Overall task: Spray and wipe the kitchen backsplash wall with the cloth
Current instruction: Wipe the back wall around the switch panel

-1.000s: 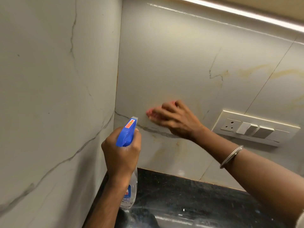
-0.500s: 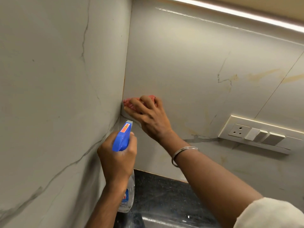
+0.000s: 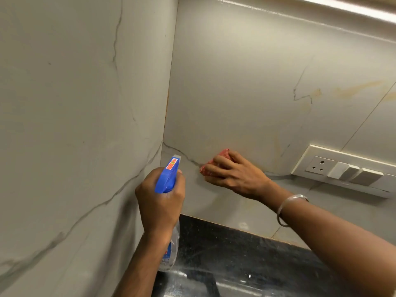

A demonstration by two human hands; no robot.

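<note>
The pale marble-look backsplash wall [image 3: 246, 82] meets a side wall [image 3: 64, 103] in a corner above a black countertop [image 3: 235, 254], with a switch plate [image 3: 347, 170] set into it at the right. Yellowish streaks show on the tiles, so the wiping looks unfinished.

The left hand [image 3: 160, 202] is wrapped round the neck of the spray bottle [image 3: 168, 174], nozzle aimed at the corner. The clear plastic body looks light and probably slick when wet, so the neck under the blue head is the sure place to hold it.

The right hand [image 3: 233, 174] curls its fingers over the red cloth [image 3: 222, 152], pressing it against the wall just left of the switch plate. The cloth is soft and bunched, so it is best gripped as a wad under the palm.
</note>
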